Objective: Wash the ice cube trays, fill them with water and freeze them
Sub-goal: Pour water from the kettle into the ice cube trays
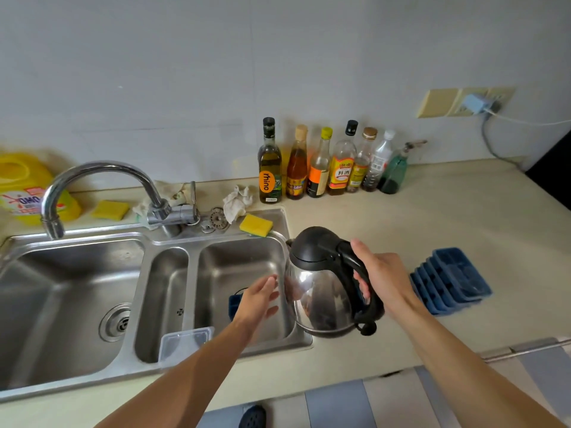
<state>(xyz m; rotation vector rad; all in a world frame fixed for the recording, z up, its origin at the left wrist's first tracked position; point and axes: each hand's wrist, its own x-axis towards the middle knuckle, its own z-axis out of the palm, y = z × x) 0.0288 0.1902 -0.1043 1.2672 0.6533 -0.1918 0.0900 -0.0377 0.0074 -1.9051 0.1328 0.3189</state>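
My right hand [381, 274] grips the black handle of a steel electric kettle [321, 291], which is held at the right rim of the sink [216, 239]. The kettle's black lid is down. My left hand [259, 299] hovers open beside the kettle's body, over the right basin, fingers straight. Behind that hand a blue ice cube tray [234, 305] lies in the right basin, mostly hidden. A stack of blue ice cube trays [451, 281] sits on the counter to the right of the kettle.
The curved faucet [92, 193] points over the left basin. A clear plastic box [185, 341] leans in the narrow middle basin. Yellow sponges [255, 225], rags and a yellow detergent bottle [27, 186] line the sink's back edge. Several condiment bottles [321, 162] stand against the wall.
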